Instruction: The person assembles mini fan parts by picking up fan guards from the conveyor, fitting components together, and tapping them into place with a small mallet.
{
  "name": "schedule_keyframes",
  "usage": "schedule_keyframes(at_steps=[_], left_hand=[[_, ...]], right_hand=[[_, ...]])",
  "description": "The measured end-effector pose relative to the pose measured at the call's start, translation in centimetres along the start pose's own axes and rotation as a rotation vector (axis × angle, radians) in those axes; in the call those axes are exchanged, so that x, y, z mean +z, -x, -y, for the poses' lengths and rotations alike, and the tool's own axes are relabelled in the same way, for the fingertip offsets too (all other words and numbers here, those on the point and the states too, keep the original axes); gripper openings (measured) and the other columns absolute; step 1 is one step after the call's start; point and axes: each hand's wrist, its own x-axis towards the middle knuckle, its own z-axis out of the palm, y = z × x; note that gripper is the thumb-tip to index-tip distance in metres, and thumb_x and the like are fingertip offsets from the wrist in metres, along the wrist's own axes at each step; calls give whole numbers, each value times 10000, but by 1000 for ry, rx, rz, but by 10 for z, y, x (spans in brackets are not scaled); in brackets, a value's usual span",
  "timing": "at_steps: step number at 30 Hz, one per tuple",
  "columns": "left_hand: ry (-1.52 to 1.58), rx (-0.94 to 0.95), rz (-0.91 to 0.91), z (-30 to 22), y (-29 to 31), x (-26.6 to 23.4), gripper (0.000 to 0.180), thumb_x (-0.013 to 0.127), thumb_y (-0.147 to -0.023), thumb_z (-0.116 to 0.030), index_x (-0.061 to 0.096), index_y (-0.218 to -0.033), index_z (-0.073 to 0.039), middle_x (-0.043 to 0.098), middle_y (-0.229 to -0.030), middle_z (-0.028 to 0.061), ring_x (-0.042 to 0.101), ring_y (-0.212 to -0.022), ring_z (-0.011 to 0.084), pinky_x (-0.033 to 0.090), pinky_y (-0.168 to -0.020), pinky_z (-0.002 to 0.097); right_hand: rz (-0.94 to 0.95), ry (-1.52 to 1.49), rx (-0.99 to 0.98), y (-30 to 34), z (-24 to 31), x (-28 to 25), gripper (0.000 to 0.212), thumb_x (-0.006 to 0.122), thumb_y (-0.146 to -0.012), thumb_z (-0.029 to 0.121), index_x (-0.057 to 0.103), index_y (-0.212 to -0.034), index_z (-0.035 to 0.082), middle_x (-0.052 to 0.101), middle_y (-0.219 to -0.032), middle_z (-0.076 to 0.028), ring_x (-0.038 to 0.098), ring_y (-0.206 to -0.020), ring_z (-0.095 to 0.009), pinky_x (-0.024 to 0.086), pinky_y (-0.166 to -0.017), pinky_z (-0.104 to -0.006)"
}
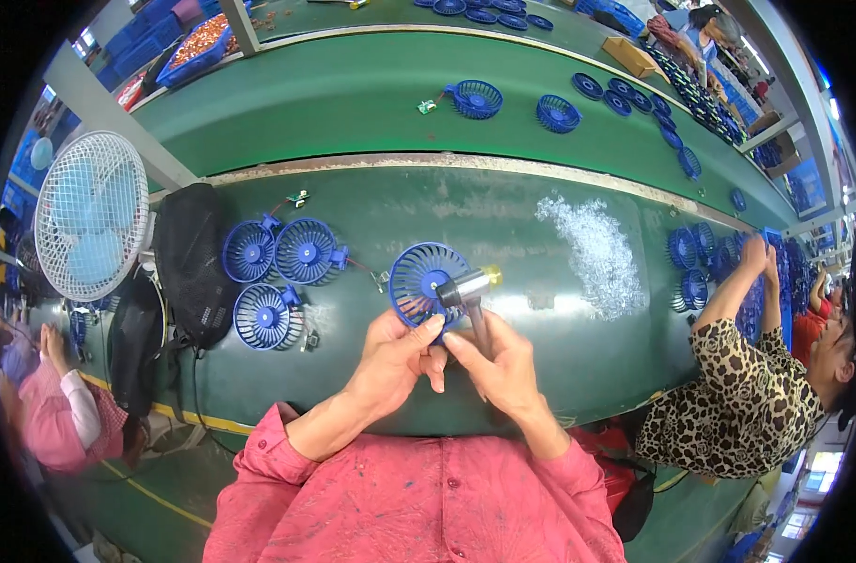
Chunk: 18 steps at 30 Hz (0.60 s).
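My left hand (395, 361) pinches the lower rim of a round blue fan cage (408, 273), holding it tilted up over the table. In my right hand (500, 369) is a hammer (465, 289), its handle gripped and pointing toward me. The hammer has a metal head with one dark end and one yellow end; the dark end lies over the cage's hub, and I cannot tell whether they touch. My right thumb reaches close to the cage's lower edge. Left of my hands lie three similar blue fan cages (306, 251), with small circuit boards on wires beside them.
A heap of small clear pieces (597, 253) lies on the green table (371, 197), right of centre. A white desk fan (92, 216) and black bag (191, 263) stand left. Beyond a raised edge, a green belt (353, 94) carries blue cages. Co-workers sit at both sides.
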Motion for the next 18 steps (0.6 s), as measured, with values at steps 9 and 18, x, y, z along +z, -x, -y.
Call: schedule_keyframes(at_steps=[9,18], left_hand=[[-41,7,-3,-3,-4,-7,240,563,-980,-166,529,-1157,-7,683,-927,159,610,-574,141,543,-446,300],[-231,25,-21,-5,-5,-12,344,584,-960,-122,399,-1235,-30,659,-890,167,623,-528,167,547,-421,291]], right_hand=[[148,267,71,2,35,-15,374,732,-851,81,603,-1196,10,659,-834,0,536,-690,-39,453,-592,-237],[29,657,-358,3,35,-19,263,707,-798,49,616,-1044,24,661,-799,-127,633,-618,-271,483,-538,-359]])
